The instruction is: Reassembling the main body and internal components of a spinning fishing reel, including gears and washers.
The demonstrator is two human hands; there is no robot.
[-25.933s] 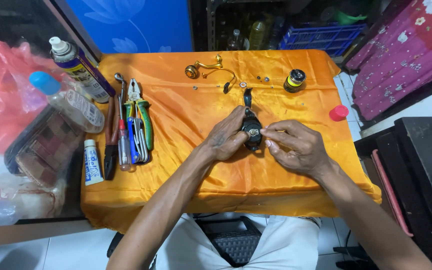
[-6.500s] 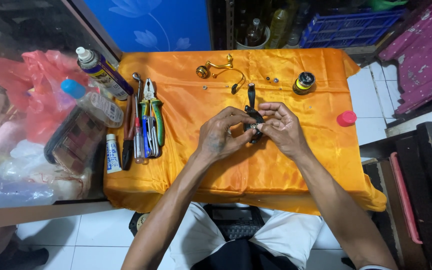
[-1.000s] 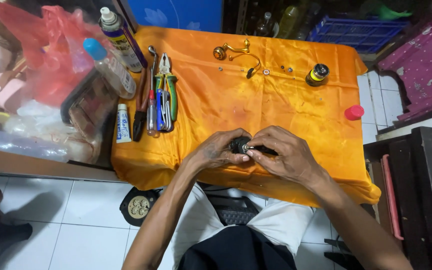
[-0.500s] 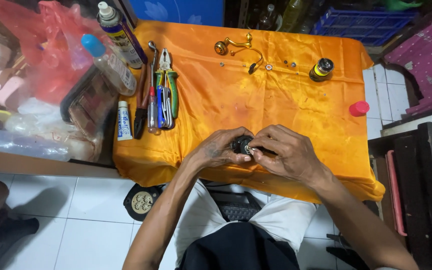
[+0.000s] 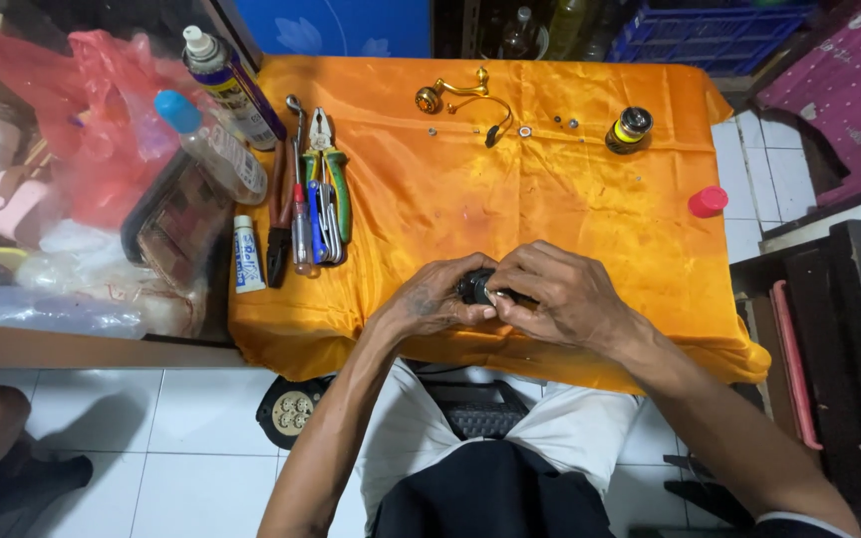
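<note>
Both my hands meet over the near edge of the orange cloth [image 5: 550,189]. My left hand [image 5: 430,299] and my right hand [image 5: 560,294] together grip a small black mechanical part [image 5: 474,286] with a bit of silver showing; most of it is hidden by my fingers. Far across the cloth lie a gold handle piece [image 5: 450,95] with a curved wire, several tiny screws and washers [image 5: 525,130], and a small black-and-gold spool [image 5: 630,128].
Green-handled pliers [image 5: 329,164], screwdrivers [image 5: 296,214] and a small white tube [image 5: 246,254] lie along the cloth's left side. A spray can [image 5: 231,85] and a blue-capped bottle [image 5: 211,144] rest beside red plastic bags. A pink cap [image 5: 708,201] sits at the right edge.
My hands have stayed at the cloth's near edge, fingers shifting slightly around the black part. Much earlier, they held it higher, near the cloth's middle.
</note>
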